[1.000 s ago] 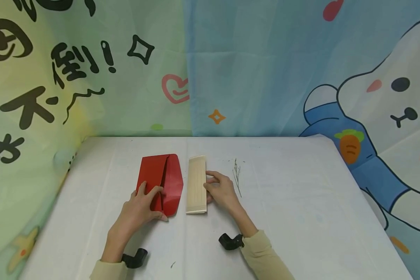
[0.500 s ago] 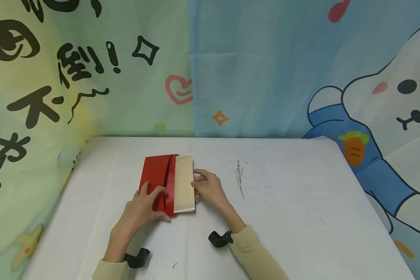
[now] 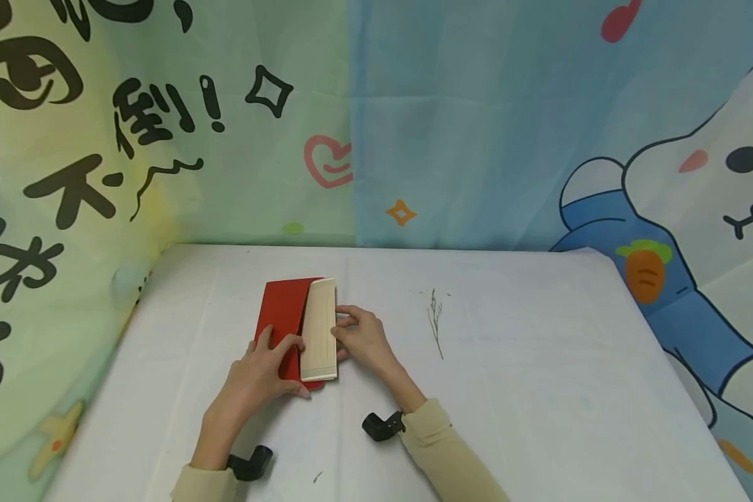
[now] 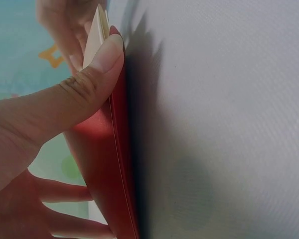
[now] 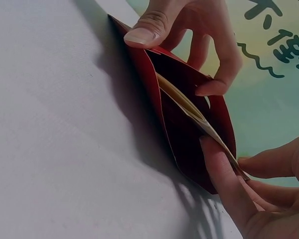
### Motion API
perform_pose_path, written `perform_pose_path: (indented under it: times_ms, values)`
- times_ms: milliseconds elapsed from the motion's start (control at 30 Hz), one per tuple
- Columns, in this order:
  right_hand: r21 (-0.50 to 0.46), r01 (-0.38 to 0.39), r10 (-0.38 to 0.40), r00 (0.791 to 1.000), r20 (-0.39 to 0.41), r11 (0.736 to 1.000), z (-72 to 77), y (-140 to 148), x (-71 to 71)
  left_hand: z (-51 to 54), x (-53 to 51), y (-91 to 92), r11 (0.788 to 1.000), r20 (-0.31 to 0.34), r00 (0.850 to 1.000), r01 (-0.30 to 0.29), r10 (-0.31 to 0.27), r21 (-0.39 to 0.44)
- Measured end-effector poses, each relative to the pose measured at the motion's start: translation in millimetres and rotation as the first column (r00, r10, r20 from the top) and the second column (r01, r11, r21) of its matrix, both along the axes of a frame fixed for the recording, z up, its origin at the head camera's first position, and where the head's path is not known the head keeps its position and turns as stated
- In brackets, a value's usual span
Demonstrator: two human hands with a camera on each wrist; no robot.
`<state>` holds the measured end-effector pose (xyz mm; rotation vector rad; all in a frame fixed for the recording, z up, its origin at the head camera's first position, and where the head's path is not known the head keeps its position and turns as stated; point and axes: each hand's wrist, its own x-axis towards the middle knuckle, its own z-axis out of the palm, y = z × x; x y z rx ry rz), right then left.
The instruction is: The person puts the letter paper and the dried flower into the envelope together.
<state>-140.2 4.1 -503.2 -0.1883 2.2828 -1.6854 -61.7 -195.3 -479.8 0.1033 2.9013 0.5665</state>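
A red envelope (image 3: 284, 301) lies on the white table with its open side to the right. My left hand (image 3: 256, 376) holds it, thumb at the near edge and a finger at the mouth, which gapes in the right wrist view. The fingers of my right hand (image 3: 365, 341) pinch the right edge of a folded cream paper (image 3: 318, 331). In the right wrist view the paper's far end (image 5: 182, 99) sits inside the envelope's mouth, between its red walls. How deep it reaches is hidden.
A dried sprig (image 3: 436, 322) lies on the white tabletop (image 3: 539, 362) to the right, with tiny bits near its top. A small plant scrap (image 3: 317, 477) is near the front. A printed cloth (image 3: 452, 125) hangs behind the table.
My right hand has moved left, carrying the folded paper from beside the envelope over its flap and into the mouth. My left hand keeps its hold on the envelope.
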Motion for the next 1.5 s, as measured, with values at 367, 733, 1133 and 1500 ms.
perform_pose_path:
  times_ms: [367, 733, 1133, 1500]
  values:
    - [-0.09, -0.023, 0.029, 0.997, 0.074, 0.996, -2.2, -12.4, 0.5, -1.2, 0.9, -0.4, 1.0, -0.015, 1.0, -0.003, 0.003, -0.004]
    - [-0.096, -0.044, 0.05, 0.997, 0.065, 0.994, -7.6, -24.7, 0.9, -2.2, 0.0, 2.3, 1.0, -0.016, 1.0, -0.015, 0.015, 0.008]
    - [-0.131, -0.05, 0.06, 0.995, 0.075, 0.99, -10.3, -36.7, 0.8, -3.7, -0.3, 1.0, 1.0, -0.019, 1.0, -0.025, 0.025, 0.01]
    - [-0.109, -0.048, 0.054, 0.997, 0.06, 0.993, -12.8, -44.4, 1.1, -2.0, 1.8, -0.1, 1.0, -0.027, 0.999, -0.022, 0.022, 0.014]
